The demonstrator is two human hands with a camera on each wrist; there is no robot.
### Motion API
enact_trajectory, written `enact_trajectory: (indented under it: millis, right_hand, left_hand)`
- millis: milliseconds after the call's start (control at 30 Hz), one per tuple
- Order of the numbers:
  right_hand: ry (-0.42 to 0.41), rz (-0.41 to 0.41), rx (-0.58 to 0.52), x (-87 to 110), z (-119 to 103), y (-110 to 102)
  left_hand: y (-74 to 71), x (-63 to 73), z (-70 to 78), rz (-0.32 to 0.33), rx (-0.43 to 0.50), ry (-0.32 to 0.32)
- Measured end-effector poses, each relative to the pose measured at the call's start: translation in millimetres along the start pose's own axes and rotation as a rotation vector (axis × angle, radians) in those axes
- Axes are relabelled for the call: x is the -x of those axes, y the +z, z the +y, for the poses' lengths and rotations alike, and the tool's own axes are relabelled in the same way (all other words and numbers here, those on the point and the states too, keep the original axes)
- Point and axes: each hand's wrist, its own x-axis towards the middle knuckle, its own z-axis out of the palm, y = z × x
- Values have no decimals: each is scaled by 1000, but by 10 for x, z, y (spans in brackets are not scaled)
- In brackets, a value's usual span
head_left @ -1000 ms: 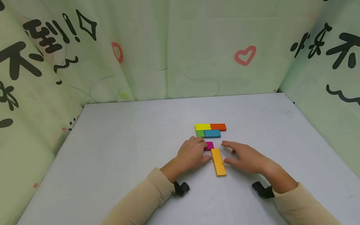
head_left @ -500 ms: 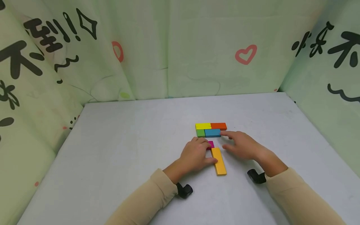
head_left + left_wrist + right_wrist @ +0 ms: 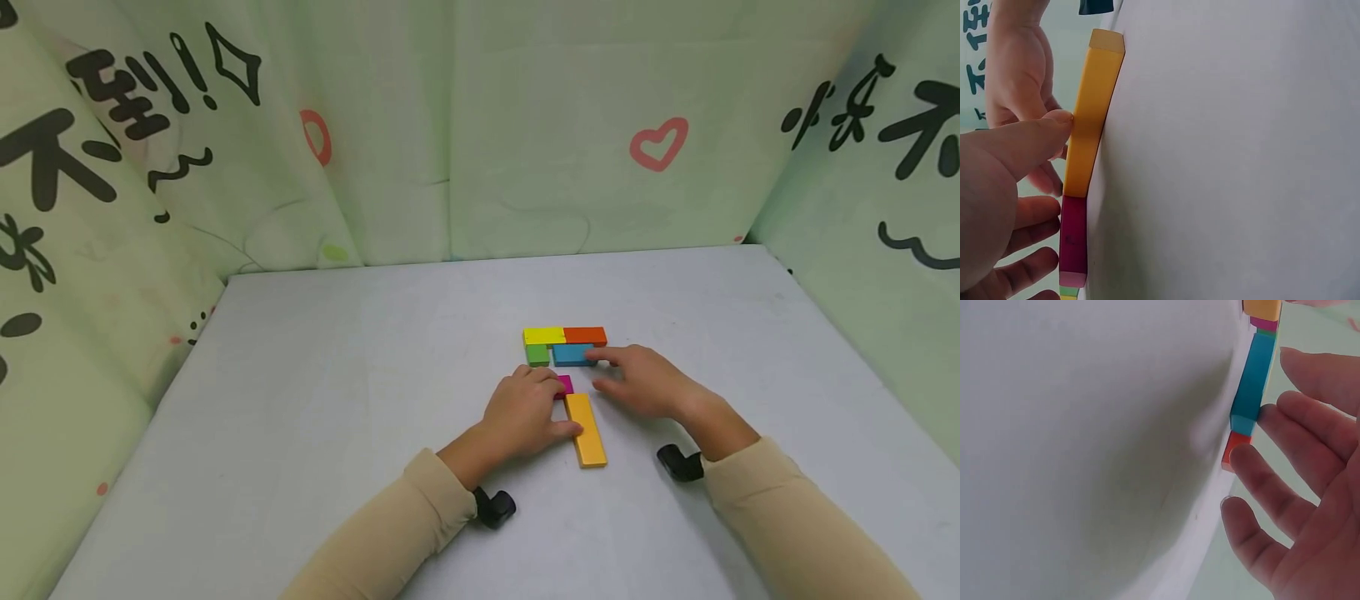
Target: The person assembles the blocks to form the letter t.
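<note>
My right hand (image 3: 651, 385) touches the right part of the blue block (image 3: 568, 357) with a fingertip; its thumb and other fingers are spread. A narrow gap parts that block from the small green block (image 3: 537, 356). Behind them a yellow block (image 3: 543, 336) and a red-orange block (image 3: 585, 336) lie end to end. The left hand (image 3: 521, 414) rests its thumb on the long amber block (image 3: 1090, 119), with the other fingers over the magenta block (image 3: 1074, 240), which they partly hide in the head view. In the left wrist view, amber and magenta meet end to end.
All the blocks lie on a white tabletop (image 3: 337, 375). Pale green printed curtains (image 3: 390, 133) enclose its back and both sides. Each wrist carries a black camera, such as the left wrist camera (image 3: 495, 508).
My right hand has moved from beside the amber block up to the blue one, which has slid slightly right, away from the green block. The left thumb has come onto the amber block.
</note>
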Motion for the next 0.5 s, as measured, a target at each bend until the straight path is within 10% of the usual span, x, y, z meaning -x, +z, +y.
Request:
enact_trajectory:
  millis: [500]
  right_hand:
    - [35, 79, 13, -95, 45, -62]
  left_hand:
    - [-1, -8, 34, -24, -36, -22]
